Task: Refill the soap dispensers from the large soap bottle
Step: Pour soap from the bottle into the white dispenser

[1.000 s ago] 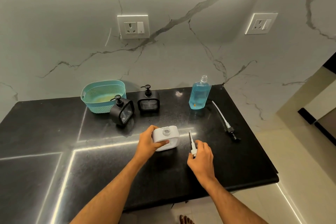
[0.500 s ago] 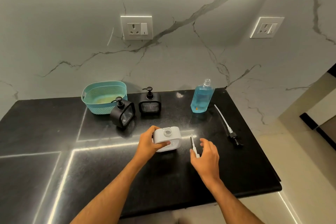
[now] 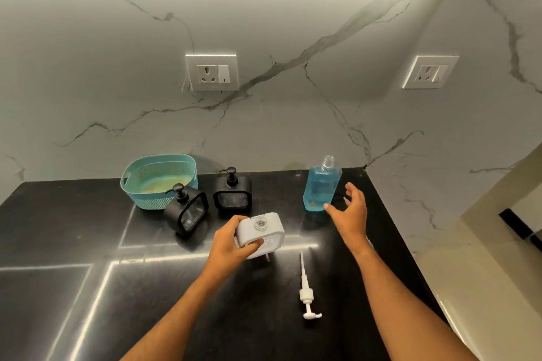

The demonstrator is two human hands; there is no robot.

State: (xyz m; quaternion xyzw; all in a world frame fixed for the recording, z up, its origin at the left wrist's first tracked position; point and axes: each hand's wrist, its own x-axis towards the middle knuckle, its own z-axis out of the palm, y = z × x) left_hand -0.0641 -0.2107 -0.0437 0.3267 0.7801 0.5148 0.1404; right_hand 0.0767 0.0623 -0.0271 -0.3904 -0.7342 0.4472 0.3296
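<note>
While the left hand [image 3: 231, 246] clamps the white soap dispenser [image 3: 260, 234] near the middle of the black surface [image 3: 58, 243], the right hand [image 3: 350, 214] hangs just right of the large soap bottle [image 3: 321, 184]. Left grip: fingers and thumb wrapped around the dispenser's left side, neck open on top, no pump fitted. Dispenser tilted a bit, lower edge on or just above the surface, cannot tell which. Right grip: released, fingers spread, holding nothing; thumb tip is at the bottle's lower right corner, contact unclear.

Bottle stands upright at the far right, cap off, blue liquid up to about the shoulder. White pump [image 3: 306, 291] with its dip tube lies flat on the surface near and right of the dispenser, nozzle end toward the near edge, apart from both hands.

Two black dispensers with pumps on: one [image 3: 187, 209] far left of the white one, leaning, just beside the teal basket [image 3: 158, 180]; the other [image 3: 232, 192] upright, to its right. Basket sits against the marble wall [image 3: 293, 126].
</note>
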